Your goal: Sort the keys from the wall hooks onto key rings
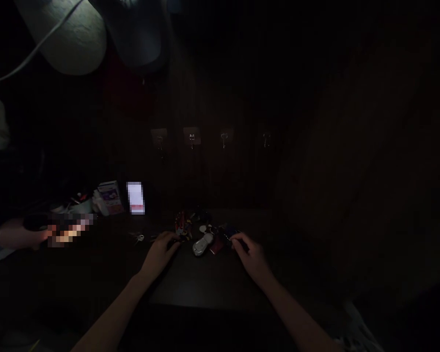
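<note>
The scene is very dark. My left hand (160, 254) rests on a dark table (190, 288), its fingertips touching a small pile of keys and key fobs (201, 234). A silver car-shaped fob (202, 244) lies between my hands, with a dark red fob (217, 246) beside it. My right hand (251, 254) reaches in from the right; its fingertips pinch a dark fob (230, 233) at the pile's right edge. A loose key (139, 238) lies left of my left hand.
Several wall hooks (191, 139) hang in a row on the dark panel behind the table. A lit phone screen (135, 197) and a small box (110, 196) stand at the left. A white cable (29, 54) crosses the top left corner.
</note>
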{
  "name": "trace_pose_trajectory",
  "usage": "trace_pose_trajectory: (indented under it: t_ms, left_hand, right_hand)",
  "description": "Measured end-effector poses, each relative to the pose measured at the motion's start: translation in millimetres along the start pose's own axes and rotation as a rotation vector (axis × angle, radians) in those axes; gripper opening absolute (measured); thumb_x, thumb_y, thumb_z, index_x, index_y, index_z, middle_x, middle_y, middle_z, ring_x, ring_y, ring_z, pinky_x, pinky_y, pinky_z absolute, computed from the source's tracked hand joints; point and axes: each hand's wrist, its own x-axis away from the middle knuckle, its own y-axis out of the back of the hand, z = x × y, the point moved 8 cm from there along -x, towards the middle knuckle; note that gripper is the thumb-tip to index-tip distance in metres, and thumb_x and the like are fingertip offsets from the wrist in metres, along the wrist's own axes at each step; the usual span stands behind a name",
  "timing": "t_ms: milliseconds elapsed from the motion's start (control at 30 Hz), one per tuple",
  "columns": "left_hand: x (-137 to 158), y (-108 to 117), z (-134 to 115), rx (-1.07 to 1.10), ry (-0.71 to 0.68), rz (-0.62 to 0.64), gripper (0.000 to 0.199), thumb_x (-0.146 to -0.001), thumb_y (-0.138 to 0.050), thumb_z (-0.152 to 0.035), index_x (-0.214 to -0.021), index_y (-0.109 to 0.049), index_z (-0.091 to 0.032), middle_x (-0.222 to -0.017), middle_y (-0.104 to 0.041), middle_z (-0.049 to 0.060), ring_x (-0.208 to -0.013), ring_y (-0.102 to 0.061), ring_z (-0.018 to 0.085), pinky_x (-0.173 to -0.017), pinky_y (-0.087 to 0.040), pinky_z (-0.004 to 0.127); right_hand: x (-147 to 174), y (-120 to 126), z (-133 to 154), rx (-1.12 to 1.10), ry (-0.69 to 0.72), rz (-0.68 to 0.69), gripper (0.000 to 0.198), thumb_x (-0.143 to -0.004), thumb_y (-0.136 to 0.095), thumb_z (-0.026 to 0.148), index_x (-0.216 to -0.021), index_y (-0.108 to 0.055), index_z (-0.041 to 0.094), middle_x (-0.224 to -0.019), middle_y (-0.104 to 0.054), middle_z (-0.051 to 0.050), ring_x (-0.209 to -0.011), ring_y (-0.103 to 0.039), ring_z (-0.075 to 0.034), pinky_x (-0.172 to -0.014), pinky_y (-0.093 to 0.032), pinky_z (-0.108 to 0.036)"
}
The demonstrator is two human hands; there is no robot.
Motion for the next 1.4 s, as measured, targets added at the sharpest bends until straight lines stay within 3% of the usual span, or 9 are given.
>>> trace_pose_trajectory:
  t_ms: [233, 433, 633, 800, 967, 1067, 1167, 1400]
  left_hand:
    - [-6.9, 5.2, -2.1, 0.049, 0.076, -0.045, 0.015, -0.074, -0.054, -0.034, -0.078, -0.065, -0.024, -0.085, -0.066, 0.004, -0.085, -0.061, 0.021, -0.082, -0.046, 0.034]
    - [-15.8, 7.9, -4.6, 0.290, 0.255, -0.087, 0.024, -0.069, -0.058, -0.043, -0.078, -0.066, -0.022, -0.078, -0.068, 0.001, -0.077, -0.062, 0.019, -0.072, -0.047, 0.029]
    - [-19.3, -24.2, -9.2, 0.855, 0.438, -0.078, 0.037, -0.063, -0.068, -0.046, -0.085, -0.064, -0.016, -0.081, -0.068, 0.005, -0.076, -0.063, 0.016, -0.067, -0.048, 0.026]
    - [-15.3, -65.4, -33.9, 1.193, 0.546, -0.002, 0.030, -0.060, -0.075, -0.037, -0.080, -0.064, -0.016, -0.083, -0.068, 0.005, -0.076, -0.064, 0.016, -0.071, -0.050, 0.027]
    - [-11.3, -99.5, -62.6, 1.366, 0.561, 0.097, 0.026, -0.059, -0.077, -0.031, -0.077, -0.063, -0.019, -0.086, -0.066, 0.000, -0.080, -0.063, 0.011, -0.075, -0.049, 0.024]
    - [-9.6, -111.9, -70.7, 1.400, 0.551, 0.130, 0.026, -0.059, -0.077, -0.032, -0.076, -0.062, -0.019, -0.085, -0.065, -0.001, -0.079, -0.062, 0.011, -0.076, -0.048, 0.024]
    - [-8.8, -117.7, -71.6, 1.394, 0.538, 0.135, 0.026, -0.062, -0.076, -0.033, -0.077, -0.062, -0.018, -0.085, -0.065, -0.001, -0.078, -0.062, 0.011, -0.074, -0.047, 0.025]
    - [-6.8, -114.8, -71.6, 1.381, 0.519, 0.130, 0.025, -0.062, -0.076, -0.032, -0.076, -0.061, -0.018, -0.080, -0.064, -0.002, -0.073, -0.061, 0.010, -0.071, -0.046, 0.023]
  right_hand:
    - [2.2, 1.8, 3.6, -0.013, 0.003, 0.001, 0.023, -0.084, -0.044, 0.038, -0.081, -0.060, 0.022, -0.074, -0.065, -0.001, -0.069, -0.060, -0.015, -0.062, -0.047, -0.024]
    - [1.8, 2.1, 7.8, 0.016, 0.024, 0.013, 0.022, -0.084, -0.045, 0.037, -0.081, -0.060, 0.022, -0.072, -0.065, -0.001, -0.069, -0.061, -0.015, -0.065, -0.046, -0.024]
    - [1.6, 0.8, 3.2, 0.003, 0.018, 0.011, 0.019, -0.084, -0.045, 0.034, -0.081, -0.060, 0.022, -0.073, -0.065, 0.000, -0.068, -0.060, -0.014, -0.060, -0.045, -0.022]
    - [-0.2, 0.1, 1.9, -0.017, 0.053, 0.008, 0.019, -0.084, -0.046, 0.031, -0.090, -0.061, 0.022, -0.088, -0.067, -0.002, -0.084, -0.062, -0.016, -0.071, -0.047, -0.024]
    - [-1.5, -0.4, -0.9, -0.013, 0.064, -0.013, 0.028, -0.079, -0.054, 0.030, -0.106, -0.059, 0.022, -0.099, -0.066, -0.003, -0.086, -0.061, -0.016, -0.074, -0.048, -0.026]
    - [-0.4, -1.5, -0.5, -0.030, 0.072, -0.003, 0.028, -0.078, -0.056, 0.031, -0.105, -0.059, 0.023, -0.100, -0.066, -0.003, -0.086, -0.061, -0.016, -0.075, -0.049, -0.027]
    - [1.1, 0.7, 1.9, -0.040, 0.099, -0.022, 0.019, -0.079, -0.055, 0.031, -0.096, -0.061, 0.022, -0.096, -0.067, -0.003, -0.090, -0.062, -0.018, -0.080, -0.048, -0.029]
    - [2.8, 4.0, 3.3, -0.025, 0.114, -0.060, 0.013, -0.078, -0.056, 0.029, -0.088, -0.060, 0.022, -0.086, -0.068, -0.002, -0.082, -0.063, -0.017, -0.073, -0.049, -0.027]
